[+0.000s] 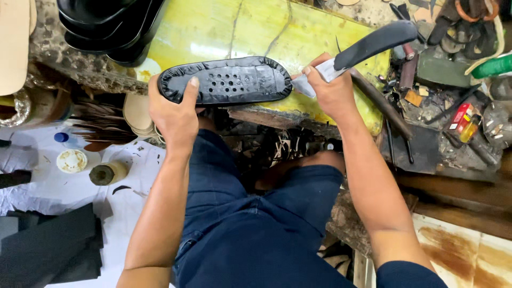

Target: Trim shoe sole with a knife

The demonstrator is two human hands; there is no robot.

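The left hand [173, 109] clamps the near-left end of a black oval leather shoe upper stretched over its last, sole side up [226, 80], thumb pressed on its top, fingers wrapped under the edge. The shoe lies across the near edge of a worn yellow work slab [256, 29], its pleated rim and a cluster of small holes facing the camera. The right hand [330, 88] is closed around a knife with a curved black handle and pale flat blade [349, 56]; the blade tip meets the shoe's right end, just where the leather folds over.

The risks, as I judge them: the blade points toward the left hand along the shoe, so a slip on the leather could run the edge toward those fingers. The shoe overhangs the slab edge above the lap in dark blue shorts [250, 229], so a hard push could tip it off. Too deep a cut could nick the upper instead of trimming the fold.

Around it, a stack of black soles [106, 24] sits far left. A cluttered heap of tools and scraps [448, 80] crowds the right, near the knife hand's elbow room. Near left, on white paper [53, 186], stand a small round tin with a pale lid [71, 160] and a roll of tan tape [108, 173]; dark sheets of material [50, 245] lie nearer.
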